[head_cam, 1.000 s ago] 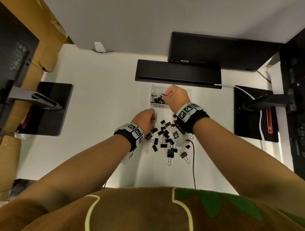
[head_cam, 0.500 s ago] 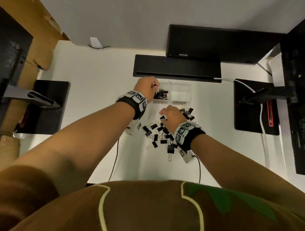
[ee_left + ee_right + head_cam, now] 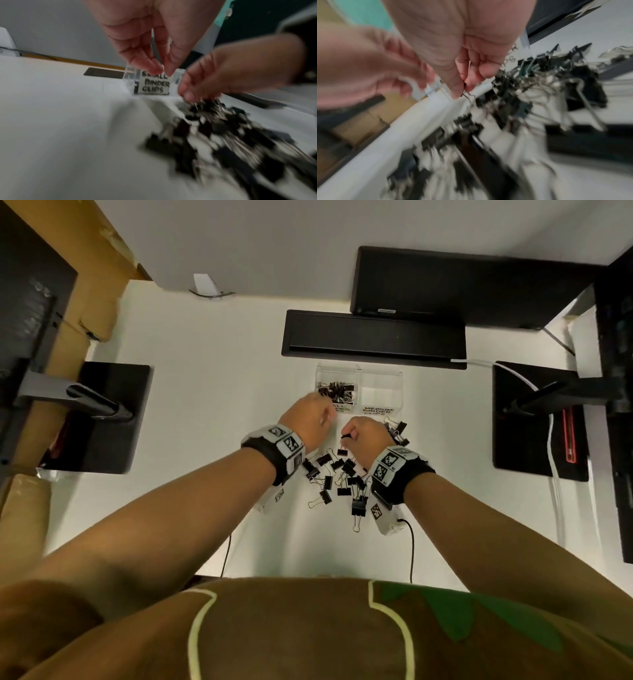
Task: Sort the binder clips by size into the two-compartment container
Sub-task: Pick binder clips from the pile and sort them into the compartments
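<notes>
A clear two-compartment container (image 3: 379, 409) stands at the back of the white table (image 3: 212, 405). Its left half, labelled for small clips (image 3: 154, 85), holds several small black clips (image 3: 337, 392); the right half, labelled medium, holds none. A pile of black binder clips (image 3: 339, 474) lies in front of it. My right hand (image 3: 347, 437) is over the pile's far edge, thumb and forefinger pinching a small clip (image 3: 465, 88) by its wire handle. My left hand (image 3: 327, 417) hovers just in front of the small compartment with fingertips (image 3: 154, 69) close together, nothing between them.
A black bar (image 3: 373, 337) lies right behind the container, with a monitor (image 3: 462, 282) beyond it. Black stand bases sit at the left (image 3: 106, 419) and right (image 3: 534, 419). Thin black cables (image 3: 412, 546) run off the table's near edge. A few larger clips (image 3: 397, 431) lie right of my right hand.
My left hand reached to the small compartment and has now drawn back empty. My right hand left the container, dropped onto the pile and now pinches a small clip.
</notes>
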### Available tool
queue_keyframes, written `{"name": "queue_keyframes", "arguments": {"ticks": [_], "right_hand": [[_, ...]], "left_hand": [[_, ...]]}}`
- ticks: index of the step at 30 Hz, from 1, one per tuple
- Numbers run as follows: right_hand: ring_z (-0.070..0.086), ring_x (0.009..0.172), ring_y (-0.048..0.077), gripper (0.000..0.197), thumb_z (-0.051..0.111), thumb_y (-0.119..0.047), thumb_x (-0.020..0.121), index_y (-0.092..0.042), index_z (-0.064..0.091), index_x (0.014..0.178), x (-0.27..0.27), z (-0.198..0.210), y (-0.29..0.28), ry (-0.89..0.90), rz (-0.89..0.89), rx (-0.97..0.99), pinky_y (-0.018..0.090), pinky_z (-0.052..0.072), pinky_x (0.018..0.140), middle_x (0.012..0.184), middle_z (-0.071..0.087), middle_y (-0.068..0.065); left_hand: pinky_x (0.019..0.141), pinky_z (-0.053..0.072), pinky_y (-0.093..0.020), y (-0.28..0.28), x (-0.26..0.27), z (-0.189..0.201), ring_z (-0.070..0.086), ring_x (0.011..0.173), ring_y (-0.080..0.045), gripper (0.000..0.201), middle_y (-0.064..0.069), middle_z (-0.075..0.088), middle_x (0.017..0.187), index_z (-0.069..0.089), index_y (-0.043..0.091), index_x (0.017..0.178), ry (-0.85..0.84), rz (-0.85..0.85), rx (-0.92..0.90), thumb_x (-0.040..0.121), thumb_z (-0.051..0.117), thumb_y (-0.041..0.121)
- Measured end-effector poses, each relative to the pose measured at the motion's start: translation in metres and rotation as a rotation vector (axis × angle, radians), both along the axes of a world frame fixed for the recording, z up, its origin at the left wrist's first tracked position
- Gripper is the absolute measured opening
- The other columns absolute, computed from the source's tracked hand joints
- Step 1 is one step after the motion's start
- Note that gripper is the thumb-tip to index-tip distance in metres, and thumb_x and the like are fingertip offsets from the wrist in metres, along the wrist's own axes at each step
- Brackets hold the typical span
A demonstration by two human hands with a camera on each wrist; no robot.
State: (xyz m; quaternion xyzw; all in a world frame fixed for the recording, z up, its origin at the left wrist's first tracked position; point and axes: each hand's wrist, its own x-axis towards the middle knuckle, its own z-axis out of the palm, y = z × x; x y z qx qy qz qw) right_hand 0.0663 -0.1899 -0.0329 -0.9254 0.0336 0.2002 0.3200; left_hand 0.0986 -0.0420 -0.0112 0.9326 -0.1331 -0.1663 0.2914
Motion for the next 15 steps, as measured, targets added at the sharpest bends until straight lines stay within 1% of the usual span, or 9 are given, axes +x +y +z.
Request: {"name": "queue_keyframes", "arguments": {"ticks": [1, 2, 3, 5, 6, 8, 11, 13, 15], "right_hand": [[0.056, 0.080, 0.012, 0.013, 0.060, -0.016, 0.089, -0.010, 0.063, 0.100, 0.002, 0.005, -0.001, -0.025, -0.048, 0.040, 0.021, 0.048, 0.071, 0.087, 0.055, -0.004], [0.056, 0.078, 0.012, 0.012, 0.061, -0.017, 0.088, -0.012, 0.063, 0.099, 0.005, 0.011, -0.003, -0.052, -0.102, 0.083, 0.021, 0.048, 0.070, 0.086, 0.056, -0.004], [0.058, 0.079, 0.012, 0.013, 0.062, -0.018, 0.088, -0.013, 0.063, 0.099, 0.009, 0.016, -0.004, -0.080, -0.149, 0.119, 0.023, 0.051, 0.071, 0.086, 0.058, -0.003], [0.060, 0.080, 0.014, 0.015, 0.061, -0.019, 0.088, -0.015, 0.064, 0.102, 0.020, 0.026, -0.006, -0.128, -0.207, 0.160, 0.026, 0.053, 0.073, 0.088, 0.061, -0.001], [0.059, 0.081, 0.013, 0.016, 0.059, -0.017, 0.088, -0.015, 0.064, 0.103, 0.026, 0.030, -0.006, -0.145, -0.212, 0.166, 0.025, 0.052, 0.074, 0.089, 0.061, -0.001], [0.056, 0.084, 0.010, 0.019, 0.055, -0.012, 0.090, -0.014, 0.064, 0.107, 0.039, 0.037, -0.004, -0.177, -0.189, 0.149, 0.021, 0.047, 0.075, 0.092, 0.059, -0.003], [0.054, 0.089, 0.010, 0.027, 0.048, -0.005, 0.090, -0.014, 0.063, 0.110, 0.054, 0.039, 0.000, -0.181, -0.144, 0.111, 0.019, 0.043, 0.076, 0.104, 0.063, 0.003], [0.053, 0.091, 0.009, 0.031, 0.046, -0.004, 0.090, -0.014, 0.062, 0.115, 0.057, 0.036, 0.001, -0.148, -0.121, 0.100, 0.018, 0.041, 0.077, 0.110, 0.062, 0.004], [0.052, 0.092, 0.009, 0.032, 0.047, -0.005, 0.090, -0.015, 0.059, 0.118, 0.055, 0.033, 0.000, -0.128, -0.117, 0.127, 0.019, 0.041, 0.079, 0.112, 0.062, 0.005]], "left_hand": [[0.090, 0.050, -0.028, 0.001, -0.011, -0.005, 0.058, 0.093, -0.017, 0.011, -0.003, 0.057, 0.100, 0.063, 0.012, 0.093, 0.027, -0.028, 0.022, 0.091, 0.052, 0.011], [0.090, 0.050, -0.029, 0.002, -0.021, -0.012, 0.057, 0.093, -0.017, 0.011, -0.002, 0.056, 0.099, 0.063, 0.013, 0.093, 0.051, -0.055, 0.048, 0.091, 0.052, 0.011], [0.090, 0.050, -0.030, 0.003, -0.029, -0.019, 0.057, 0.093, -0.017, 0.012, -0.002, 0.055, 0.100, 0.063, 0.015, 0.097, 0.074, -0.083, 0.073, 0.090, 0.053, 0.011], [0.086, 0.050, -0.034, 0.005, -0.043, -0.031, 0.055, 0.096, -0.021, 0.020, -0.006, 0.054, 0.108, 0.061, 0.016, 0.109, 0.127, -0.139, 0.115, 0.091, 0.054, 0.013], [0.085, 0.050, -0.034, 0.005, -0.049, -0.035, 0.055, 0.098, -0.023, 0.024, -0.007, 0.053, 0.111, 0.059, 0.017, 0.115, 0.143, -0.156, 0.129, 0.091, 0.054, 0.014], [0.083, 0.052, -0.037, 0.007, -0.055, -0.041, 0.055, 0.097, -0.025, 0.029, -0.008, 0.051, 0.110, 0.058, 0.019, 0.120, 0.134, -0.156, 0.134, 0.091, 0.054, 0.015], [0.081, 0.053, -0.039, 0.011, -0.055, -0.042, 0.056, 0.095, -0.025, 0.029, -0.007, 0.050, 0.109, 0.057, 0.021, 0.119, 0.121, -0.123, 0.143, 0.091, 0.051, 0.015], [0.084, 0.052, -0.039, 0.017, -0.049, -0.041, 0.055, 0.101, -0.025, 0.028, -0.008, 0.050, 0.114, 0.056, 0.019, 0.118, 0.135, -0.117, 0.172, 0.090, 0.053, 0.017], [0.086, 0.051, -0.038, 0.023, -0.044, -0.040, 0.052, 0.107, -0.026, 0.029, -0.007, 0.049, 0.117, 0.057, 0.018, 0.116, 0.153, -0.098, 0.191, 0.087, 0.058, 0.019]]}}
